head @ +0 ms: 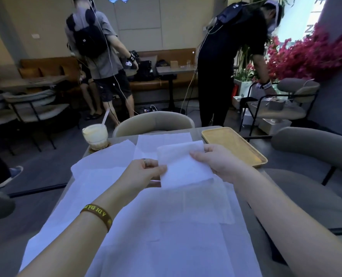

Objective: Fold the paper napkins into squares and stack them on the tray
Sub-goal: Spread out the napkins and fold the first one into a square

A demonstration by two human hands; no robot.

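Hanging above the middle of the surface (197, 131), a white folded napkin (184, 166) is held up between both hands. The left hand (144, 174) pinches its left edge between thumb and curled fingers. The right hand (216, 162) pinches its right edge near the top corner.

Under it, unfolded napkins (146, 216) lie flat and overlapping, covering most of the surface. A yellow tray (233, 145) sits at the far right corner, just beyond the right hand and apart from the held napkin. At the far left corner a cup (95, 136) of pale drink with a straw (105, 116) stands on a coaster (92, 150), touching the edge of the loose sheets. A chair (154, 120) back rises behind the surface, and two people (100, 56) stand further off, near pink flowers (310, 54).

The held napkin is roughly rectangular, slightly wrinkled, tilted with its right side higher.

Its layers cannot be counted. Fingers behind it are hidden, and the flat sheets run off the bottom edge, their number unclear.
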